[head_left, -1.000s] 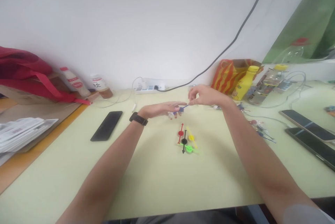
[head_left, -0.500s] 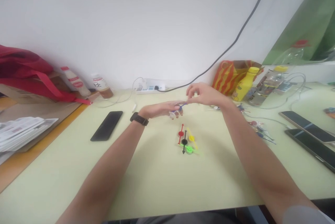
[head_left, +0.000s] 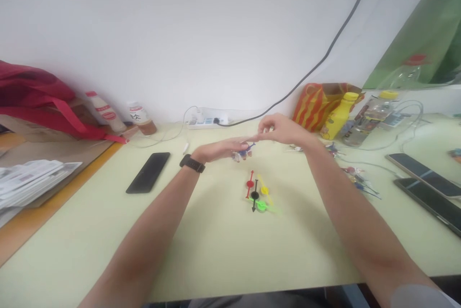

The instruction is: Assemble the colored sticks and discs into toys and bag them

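My left hand (head_left: 228, 148), with a black watch on its wrist, pinches a blue arrow spinner (head_left: 244, 148) that has a pale round part under it. My right hand (head_left: 275, 127) meets the left fingertips, its thumb and index finger closed; whatever lies between them is too small to make out. Below the hands, a red arrow spinner (head_left: 249, 184), a black arrow spinner (head_left: 255, 195), a yellow arrow spinner (head_left: 265, 190) and a green arrow spinner (head_left: 261, 206) lie close together on the table (head_left: 216, 245).
A black phone (head_left: 148, 172) lies to the left, and two more phones (head_left: 425, 173) to the right. Small loose coloured pieces (head_left: 360, 182) are heaped near the right arm. Bottles, a striped bag (head_left: 311, 106) and a power strip (head_left: 207, 121) stand along the wall.
My right fingertips have shifted slightly from the tip of the blue arrow to the left hand's fingertips. The blue spinner has turned a little; the spinners on the table stay put.
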Action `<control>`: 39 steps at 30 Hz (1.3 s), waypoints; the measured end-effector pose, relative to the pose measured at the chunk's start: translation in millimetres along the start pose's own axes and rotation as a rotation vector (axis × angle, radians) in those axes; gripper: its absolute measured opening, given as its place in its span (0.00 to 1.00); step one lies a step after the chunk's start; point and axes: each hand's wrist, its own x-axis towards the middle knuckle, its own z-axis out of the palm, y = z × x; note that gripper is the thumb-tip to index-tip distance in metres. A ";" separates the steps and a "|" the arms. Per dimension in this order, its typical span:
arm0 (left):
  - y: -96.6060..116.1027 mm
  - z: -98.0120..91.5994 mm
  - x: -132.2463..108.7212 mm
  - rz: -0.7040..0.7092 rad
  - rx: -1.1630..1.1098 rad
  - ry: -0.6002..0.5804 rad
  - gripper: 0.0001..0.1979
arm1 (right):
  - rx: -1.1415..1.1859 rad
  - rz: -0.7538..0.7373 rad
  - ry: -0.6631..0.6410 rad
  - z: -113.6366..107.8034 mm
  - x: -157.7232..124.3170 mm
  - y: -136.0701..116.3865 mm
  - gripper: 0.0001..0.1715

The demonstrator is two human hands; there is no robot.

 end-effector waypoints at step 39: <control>-21.6 -22.6 -10.9 -0.010 -0.063 0.190 0.30 | 0.601 -0.167 0.091 -1.6 -9.3 -20.5 0.06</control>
